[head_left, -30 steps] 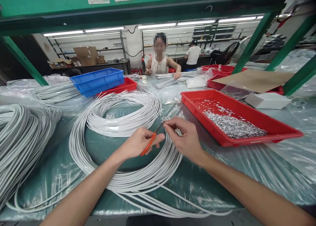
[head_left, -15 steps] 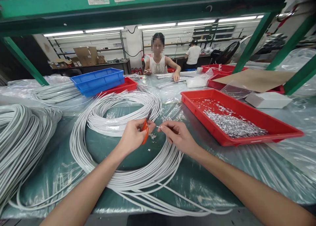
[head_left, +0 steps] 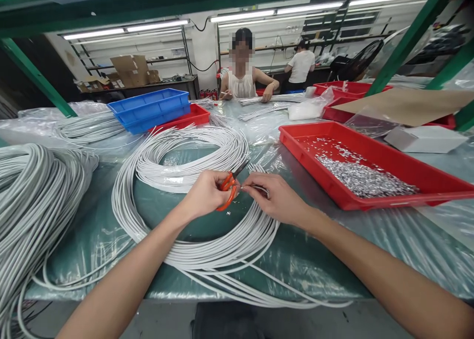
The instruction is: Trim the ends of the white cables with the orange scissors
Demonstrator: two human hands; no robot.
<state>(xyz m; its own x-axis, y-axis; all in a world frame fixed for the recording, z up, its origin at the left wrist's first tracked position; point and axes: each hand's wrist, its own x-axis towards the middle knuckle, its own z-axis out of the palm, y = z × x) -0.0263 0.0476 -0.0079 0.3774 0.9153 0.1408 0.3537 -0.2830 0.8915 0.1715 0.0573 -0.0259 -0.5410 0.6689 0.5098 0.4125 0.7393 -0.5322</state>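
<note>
My left hand [head_left: 208,193] is closed round a pair of scissors [head_left: 232,187] with orange handles; their dark blades point up and to the right. A short way off, my right hand [head_left: 277,196] pinches the end of a white cable, its fingertips almost meeting those of my left hand. The tip of that cable is small and partly hidden between the fingers. Beneath both hands lies a large coil of white cable [head_left: 218,255], its several cut ends fanning out by my right hand. A second coil [head_left: 192,176] overlaps it at the back.
A red tray [head_left: 318,181] of small shiny metal pieces stands at right. Thick cable bundles [head_left: 40,195] lie at left. Behind are a blue tray [head_left: 150,112], a white box [head_left: 425,139] and a co-worker [head_left: 242,79] across the table. Green frame posts rise at both sides.
My hands have come together, and the scissors have turned so their blades lean further right. The whole scene has shifted slightly upward and mostly to the right in the view.
</note>
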